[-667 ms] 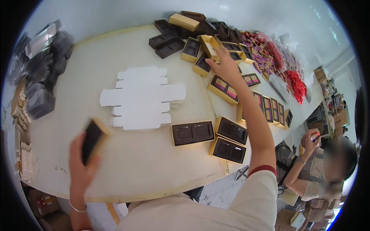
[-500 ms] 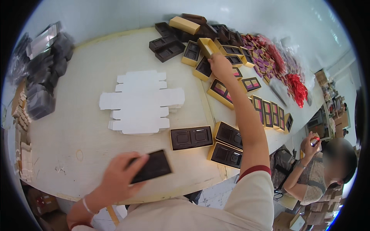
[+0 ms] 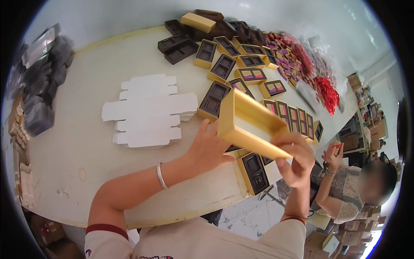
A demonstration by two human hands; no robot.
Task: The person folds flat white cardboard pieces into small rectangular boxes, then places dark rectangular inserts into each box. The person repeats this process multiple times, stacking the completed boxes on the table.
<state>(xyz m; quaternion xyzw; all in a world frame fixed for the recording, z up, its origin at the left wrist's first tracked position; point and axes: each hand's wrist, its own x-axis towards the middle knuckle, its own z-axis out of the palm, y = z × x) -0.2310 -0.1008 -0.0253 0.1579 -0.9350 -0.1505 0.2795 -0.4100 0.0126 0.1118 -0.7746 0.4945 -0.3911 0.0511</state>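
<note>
My right hand (image 3: 297, 157) grips one end of an empty gold box (image 3: 248, 140), held tilted above the table with its pale inside showing. Beside the box's left end is my left hand (image 3: 209, 146), fingers spread and thumb apart, partly hidden behind it. Just beyond those fingertips lies a gold box with a dark two-well tray (image 3: 214, 100); whether they touch it I cannot tell. Another dark-trayed gold box (image 3: 255, 172) sits at the near table edge, beneath the held one. Whatever lies directly behind the held box is mostly hidden.
White flat carton blanks (image 3: 148, 110) lie stacked mid-table. Several filled gold boxes (image 3: 274, 88) stand to the right, with loose dark trays (image 3: 181, 51) at the back. Small packets (image 3: 289, 56) and red ribbon (image 3: 327, 95) are heaped far right. A co-worker (image 3: 345, 185) sits at right.
My right hand has brought the empty gold box from the far boxes toward me. My left hand has let go of the dark tray and moved right and away from me.
</note>
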